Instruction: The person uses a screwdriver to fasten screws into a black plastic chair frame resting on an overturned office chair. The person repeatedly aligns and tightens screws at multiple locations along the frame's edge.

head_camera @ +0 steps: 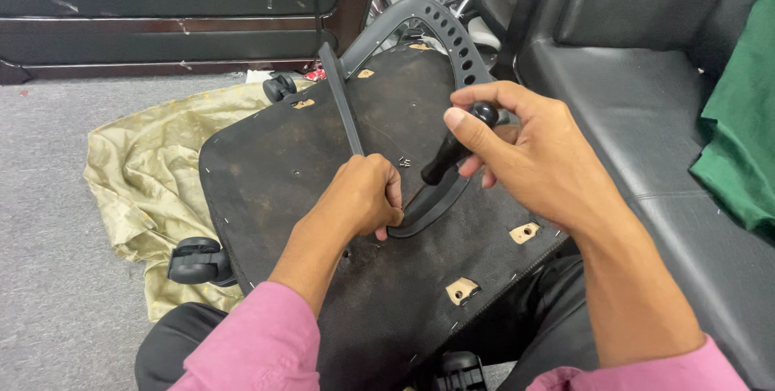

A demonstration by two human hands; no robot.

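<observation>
At the centre of the frame an upturned office chair seat [274, 173] lies across the person's lap, its dusty black underside facing up. The right hand [525, 153] is clamped on the black handle of a screwdriver [454, 149], fingertips pinching its rounded top. The left hand [363, 193] is curled shut against the grey armrest bracket [432, 205], steadying it near the tip. The seat looks stiff and bulky, best held by its edge; the handle seems smooth, so it needs a firm pinch. A caster wheel [198, 260] sits lower left on an olive cloth [145, 173].
</observation>
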